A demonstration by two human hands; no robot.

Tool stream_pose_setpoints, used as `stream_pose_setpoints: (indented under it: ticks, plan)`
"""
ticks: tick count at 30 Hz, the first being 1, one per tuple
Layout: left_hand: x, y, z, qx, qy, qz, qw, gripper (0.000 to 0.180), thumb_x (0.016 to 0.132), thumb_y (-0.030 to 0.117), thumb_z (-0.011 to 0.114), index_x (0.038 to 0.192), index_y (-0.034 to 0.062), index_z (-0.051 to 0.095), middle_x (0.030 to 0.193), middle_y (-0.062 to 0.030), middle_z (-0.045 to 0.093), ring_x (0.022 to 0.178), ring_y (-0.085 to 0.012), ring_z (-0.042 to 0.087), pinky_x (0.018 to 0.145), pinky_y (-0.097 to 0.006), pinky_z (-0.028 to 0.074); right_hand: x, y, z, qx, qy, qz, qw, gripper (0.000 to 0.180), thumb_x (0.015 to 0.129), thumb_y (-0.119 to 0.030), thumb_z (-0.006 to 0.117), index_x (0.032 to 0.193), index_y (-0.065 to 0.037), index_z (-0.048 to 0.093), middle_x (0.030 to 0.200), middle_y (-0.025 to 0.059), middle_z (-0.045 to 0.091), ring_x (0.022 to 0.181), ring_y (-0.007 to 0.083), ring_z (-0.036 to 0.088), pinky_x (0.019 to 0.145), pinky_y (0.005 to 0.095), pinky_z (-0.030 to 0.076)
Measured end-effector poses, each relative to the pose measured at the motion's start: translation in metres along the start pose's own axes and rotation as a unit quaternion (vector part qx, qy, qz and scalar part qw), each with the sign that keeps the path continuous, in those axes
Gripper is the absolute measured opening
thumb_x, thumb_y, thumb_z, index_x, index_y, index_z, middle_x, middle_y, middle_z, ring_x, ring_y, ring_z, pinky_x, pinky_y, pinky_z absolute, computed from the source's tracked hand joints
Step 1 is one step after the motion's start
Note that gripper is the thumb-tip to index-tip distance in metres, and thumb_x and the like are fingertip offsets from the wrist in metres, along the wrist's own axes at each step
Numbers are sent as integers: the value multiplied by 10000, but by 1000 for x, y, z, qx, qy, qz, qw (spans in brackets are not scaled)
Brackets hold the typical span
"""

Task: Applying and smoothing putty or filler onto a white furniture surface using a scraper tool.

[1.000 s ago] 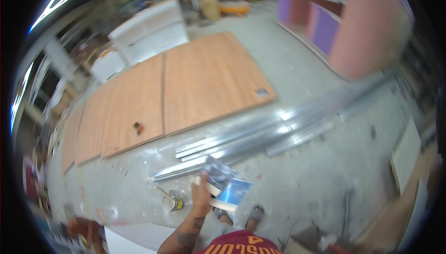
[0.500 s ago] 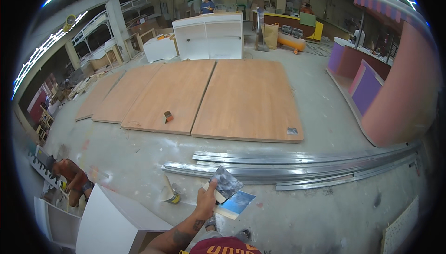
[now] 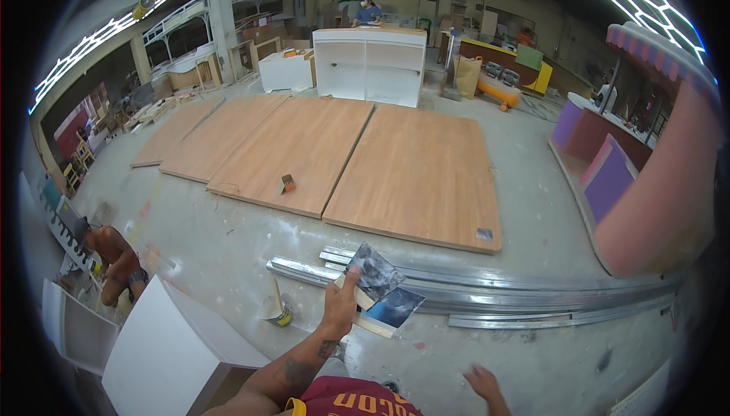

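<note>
My left hand (image 3: 341, 306) is closed on a wide, flat putty knife (image 3: 377, 270) with a smeared grey metal blade and a pale back edge; the thumb presses on it. Just below, a second putty knife (image 3: 401, 308) shows a shiny blue-reflecting blade and pale edge, apparently in the same grip; the fingers beneath are hidden. My right hand (image 3: 482, 380) is at the lower right, fingers loosely stretched and apart, with nothing visible in it. On the floor left of my left hand stands an open can (image 3: 282, 315) with a yellow band and a stick-like handle poking up.
Long metal channels (image 3: 532, 294) lie ahead on the floor. Beyond are large wood-toned panels (image 3: 418, 173) with a small box (image 3: 287, 183) on one. A white cabinet piece (image 3: 171, 347) stands at my left, near a crouching person (image 3: 114, 260). A pink kiosk (image 3: 661, 180) stands right.
My right hand has come into view at the lower right. My left hand has risen slightly in the picture with the putty knives. The view has shifted; the crouching person's pose differs little.
</note>
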State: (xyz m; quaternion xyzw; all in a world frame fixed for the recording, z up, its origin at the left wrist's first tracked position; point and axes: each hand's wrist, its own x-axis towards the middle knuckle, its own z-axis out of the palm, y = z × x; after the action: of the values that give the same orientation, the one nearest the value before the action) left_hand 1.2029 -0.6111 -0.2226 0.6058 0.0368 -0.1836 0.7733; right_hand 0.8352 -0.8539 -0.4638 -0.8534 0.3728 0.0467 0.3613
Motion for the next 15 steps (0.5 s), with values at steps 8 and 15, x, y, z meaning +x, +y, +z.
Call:
stream_pose_setpoints:
  ticks: [8, 15]
  plan:
    - [77, 26, -29, -121, 20, 111, 986, 462, 988, 429, 601, 1007, -31, 628, 908, -47, 639, 783, -127, 583, 694, -297, 495, 109, -390, 73, 677, -215, -251, 658, 393, 1042, -288, 471, 1323, -20, 536, 1275, 136, 613, 1156, 258, 589, 997, 420, 449]
    - [179, 72, -65, -159, 77, 125, 976, 523, 989, 474, 580, 1081, -41, 565, 982, -100, 623, 850, -151, 589, 745, -308, 499, 149, -520, 61, 733, -286, -195, 585, 288, 1041, -192, 477, 1233, -9, 589, 1225, 122, 643, 1121, 239, 609, 936, 418, 486]
